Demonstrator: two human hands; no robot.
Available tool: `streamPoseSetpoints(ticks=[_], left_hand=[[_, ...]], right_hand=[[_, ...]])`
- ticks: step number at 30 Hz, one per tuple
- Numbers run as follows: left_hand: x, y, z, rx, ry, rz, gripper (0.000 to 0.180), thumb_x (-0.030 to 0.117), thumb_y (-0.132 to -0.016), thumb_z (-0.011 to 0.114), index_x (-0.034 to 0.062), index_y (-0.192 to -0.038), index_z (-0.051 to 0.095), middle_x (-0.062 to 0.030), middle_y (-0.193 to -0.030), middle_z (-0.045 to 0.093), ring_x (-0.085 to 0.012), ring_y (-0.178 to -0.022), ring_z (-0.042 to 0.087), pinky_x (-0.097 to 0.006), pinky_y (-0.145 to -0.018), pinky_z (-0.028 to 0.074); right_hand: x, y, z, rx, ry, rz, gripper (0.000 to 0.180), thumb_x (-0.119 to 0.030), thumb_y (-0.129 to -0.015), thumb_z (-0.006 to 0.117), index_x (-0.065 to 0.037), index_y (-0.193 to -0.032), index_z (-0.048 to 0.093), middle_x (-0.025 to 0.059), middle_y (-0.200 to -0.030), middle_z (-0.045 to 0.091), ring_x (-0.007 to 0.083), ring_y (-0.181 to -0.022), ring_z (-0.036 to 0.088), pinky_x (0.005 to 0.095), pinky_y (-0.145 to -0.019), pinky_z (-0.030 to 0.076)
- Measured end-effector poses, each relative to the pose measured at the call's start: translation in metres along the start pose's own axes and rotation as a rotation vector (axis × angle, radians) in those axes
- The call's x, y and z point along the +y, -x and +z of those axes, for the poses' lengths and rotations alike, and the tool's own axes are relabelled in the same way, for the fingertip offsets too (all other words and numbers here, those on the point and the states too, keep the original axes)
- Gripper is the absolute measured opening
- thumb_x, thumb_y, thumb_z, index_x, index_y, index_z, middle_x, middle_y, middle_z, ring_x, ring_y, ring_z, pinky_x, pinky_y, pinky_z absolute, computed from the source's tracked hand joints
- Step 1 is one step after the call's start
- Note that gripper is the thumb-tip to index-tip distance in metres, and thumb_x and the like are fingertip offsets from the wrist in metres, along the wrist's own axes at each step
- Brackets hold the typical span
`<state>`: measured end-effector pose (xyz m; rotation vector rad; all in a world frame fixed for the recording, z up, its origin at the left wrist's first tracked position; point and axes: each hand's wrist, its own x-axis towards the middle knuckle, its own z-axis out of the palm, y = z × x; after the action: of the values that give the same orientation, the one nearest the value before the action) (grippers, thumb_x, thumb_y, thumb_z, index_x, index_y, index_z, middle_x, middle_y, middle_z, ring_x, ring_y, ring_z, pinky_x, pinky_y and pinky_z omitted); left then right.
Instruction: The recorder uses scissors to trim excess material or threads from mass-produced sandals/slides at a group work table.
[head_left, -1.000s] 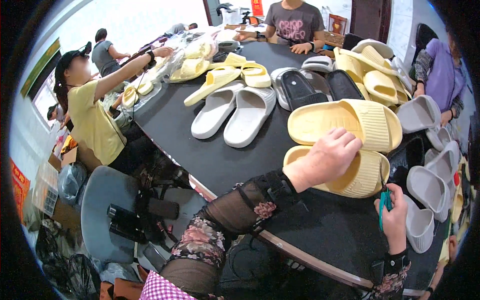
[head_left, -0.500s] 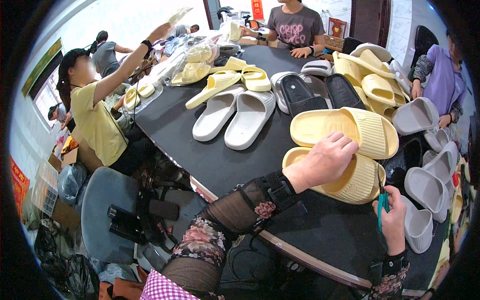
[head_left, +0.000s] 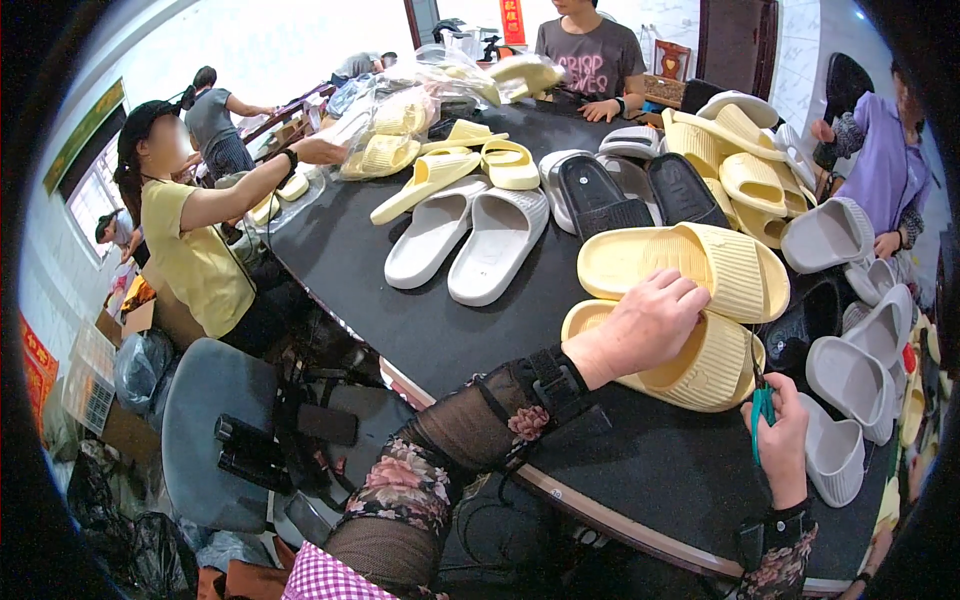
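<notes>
Two yellow slippers lie side by side before me on the black table, the far slipper (head_left: 640,262) and the near slipper (head_left: 705,365). My left hand (head_left: 645,320) reaches across the near one, its fingers curled in at the strap where the two slippers meet; the fingertips are partly hidden. In my right hand (head_left: 782,430) is a pair of teal-handled thread snips (head_left: 762,412), their dark blades pointing at the toe end of the near slipper. Whether the blades touch it I cannot tell.
White slippers (head_left: 497,245) stand left of the yellow pair. Black slippers (head_left: 603,195) and a yellow pile (head_left: 750,180) lie beyond, grey slippers (head_left: 850,380) to the right. A person in yellow (head_left: 205,230) works at the left edge. A chair (head_left: 215,430) stands near the table.
My hands and the yellow slippers have shifted very slightly. The person in yellow has lowered a raised arm to the bagged slippers. Across the table, a bagged pair now lies by the person in grey.
</notes>
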<state>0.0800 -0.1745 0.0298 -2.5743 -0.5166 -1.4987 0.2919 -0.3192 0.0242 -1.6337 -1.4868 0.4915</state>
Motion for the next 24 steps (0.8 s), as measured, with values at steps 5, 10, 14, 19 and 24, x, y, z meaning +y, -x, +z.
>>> streamPoseSetpoints(ticks=[5, 10, 14, 19, 24], left_hand=[[-0.0015, 0.0013, 0.0006, -0.015, -0.005, -0.017, 0.015, 0.002, -0.071, 0.061, 0.0028, -0.084, 0.055, -0.0094, -0.075, 0.056, -0.0264, -0.071, 0.055, -0.036, -0.067, 0.047], [-0.0033, 0.0021, 0.0008, -0.018, -0.019, -0.021, 0.015, 0.003, -0.071, 0.061, 0.0030, -0.084, 0.055, -0.0090, -0.075, 0.056, -0.0263, -0.072, 0.055, -0.036, -0.068, 0.047], [-0.0042, 0.0041, 0.0024, -0.036, -0.040, -0.040, 0.013, 0.005, -0.071, 0.061, 0.0034, -0.082, 0.055, -0.0089, -0.074, 0.056, -0.0264, -0.072, 0.055, -0.036, -0.068, 0.047], [-0.0061, 0.0054, 0.0052, -0.056, -0.051, -0.044, 0.012, 0.006, -0.072, 0.061, 0.0035, -0.082, 0.056, -0.0093, -0.074, 0.056, -0.0268, -0.073, 0.055, -0.037, -0.068, 0.047], [-0.0067, 0.0062, 0.0046, -0.085, -0.025, -0.064, 0.014, 0.006, -0.072, 0.061, 0.0026, -0.084, 0.056, -0.0101, -0.075, 0.058, -0.0282, -0.073, 0.056, -0.038, -0.069, 0.047]], right_hand=[[-0.0021, 0.0000, -0.0003, 0.003, 0.026, -0.005, 0.033, 0.002, -0.076, 0.064, 0.003, -0.105, 0.050, 0.0034, -0.073, 0.055, 0.0077, -0.066, 0.050, 0.0237, -0.059, 0.042], [-0.0014, -0.0004, -0.0005, 0.018, 0.040, -0.032, 0.033, 0.002, -0.076, 0.064, 0.003, -0.106, 0.050, 0.0030, -0.074, 0.054, 0.0075, -0.067, 0.050, 0.0231, -0.060, 0.041], [0.0019, -0.0010, 0.0006, 0.034, 0.004, -0.047, 0.034, 0.003, -0.076, 0.064, 0.003, -0.107, 0.049, 0.0033, -0.075, 0.054, 0.0076, -0.068, 0.050, 0.0228, -0.061, 0.041], [0.0038, -0.0017, 0.0006, 0.021, 0.004, -0.043, 0.035, 0.003, -0.076, 0.064, 0.003, -0.108, 0.049, 0.0035, -0.076, 0.054, 0.0075, -0.069, 0.050, 0.0225, -0.061, 0.041], [0.0028, -0.0009, 0.0008, 0.024, 0.024, -0.048, 0.035, 0.004, -0.076, 0.064, 0.003, -0.107, 0.050, 0.0031, -0.076, 0.054, 0.0073, -0.069, 0.050, 0.0222, -0.061, 0.041]])
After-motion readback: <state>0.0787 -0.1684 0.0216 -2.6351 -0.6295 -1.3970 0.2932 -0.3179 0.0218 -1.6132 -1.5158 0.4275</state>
